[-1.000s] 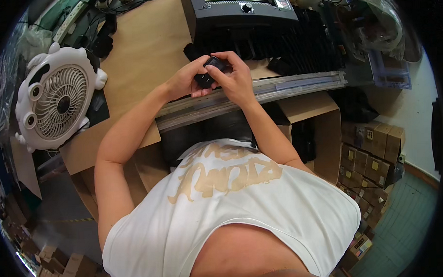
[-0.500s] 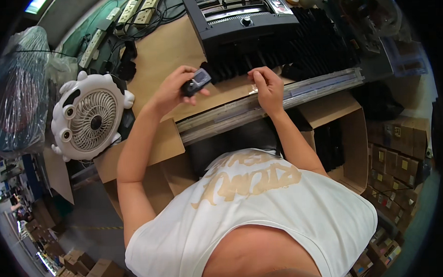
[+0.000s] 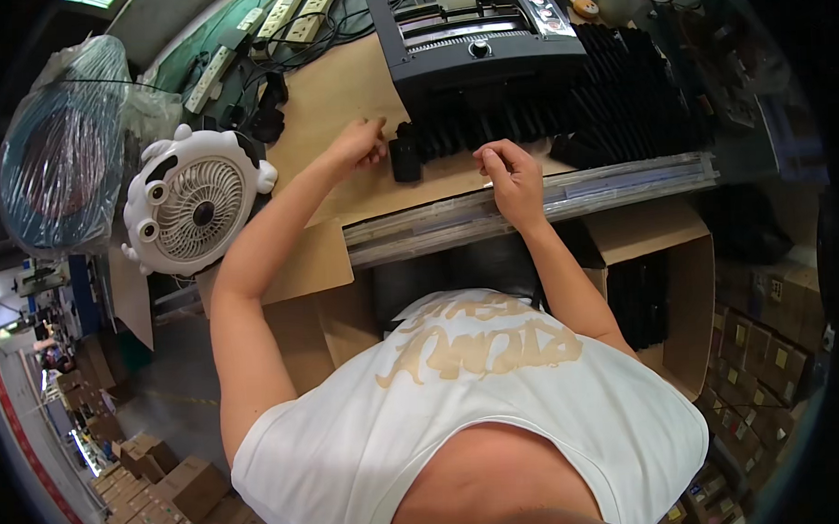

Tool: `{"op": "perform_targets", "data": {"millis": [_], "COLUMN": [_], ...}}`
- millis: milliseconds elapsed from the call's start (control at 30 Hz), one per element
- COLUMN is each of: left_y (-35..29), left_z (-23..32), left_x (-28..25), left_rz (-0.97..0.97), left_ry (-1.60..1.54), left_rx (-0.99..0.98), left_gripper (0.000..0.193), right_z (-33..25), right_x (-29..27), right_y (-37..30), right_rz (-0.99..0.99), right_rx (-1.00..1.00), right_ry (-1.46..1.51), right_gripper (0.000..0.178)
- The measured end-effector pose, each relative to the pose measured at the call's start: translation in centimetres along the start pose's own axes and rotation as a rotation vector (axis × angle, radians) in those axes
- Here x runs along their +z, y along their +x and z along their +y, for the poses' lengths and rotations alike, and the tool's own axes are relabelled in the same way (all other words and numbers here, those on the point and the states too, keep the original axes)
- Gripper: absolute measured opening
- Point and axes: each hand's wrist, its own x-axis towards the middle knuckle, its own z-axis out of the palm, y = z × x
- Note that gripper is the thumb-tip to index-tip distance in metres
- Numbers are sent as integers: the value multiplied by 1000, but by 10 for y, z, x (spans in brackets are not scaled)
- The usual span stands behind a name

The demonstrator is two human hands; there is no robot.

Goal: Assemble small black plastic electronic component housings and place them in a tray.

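Note:
My left hand [image 3: 361, 145] is over the brown tabletop [image 3: 331, 97], its fingers loosely bent and apart, holding nothing. Just right of its fingertips is a small black device [image 3: 405, 158], at the left end of a row of similar black pieces [image 3: 489, 127]. In front of that row, near the table edge, my right hand [image 3: 514, 177] is closed, thumb pressed against the curled fingers. Whatever it may hold is hidden, though a small shiny spot shows just below its fingers.
A black tape-dispenser-like machine [image 3: 477, 52] stands behind the row. More black pieces [image 3: 626, 88] fill the right. Clear plastic-wrapped strips [image 3: 611, 183] line the front edge. A white animal-shaped fan [image 3: 196, 210] stands left, power strips [image 3: 282, 17] behind. Open cartons [image 3: 689, 299] sit below.
My left hand has let go of the small black device, which now rests at the row's left end. The right hand stays closed in nearly the same place. The whole view has shifted slightly.

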Motion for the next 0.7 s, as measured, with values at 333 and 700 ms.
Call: {"op": "perform_targets", "data": {"millis": [333,700], "left_y": [-41,-26], "left_z": [-18,-13], "left_x": [61,53], "left_rz": [547,386], "left_ry": [719,-42], "left_rx": [609,331], "left_gripper": [57,45], "right_z": [0,0], "right_x": [-5,-1], "right_y": [3,3], "right_rz": [-83,-42], "right_rx": [14,-8], "right_ry": [11,35], "right_gripper": [16,15]}}
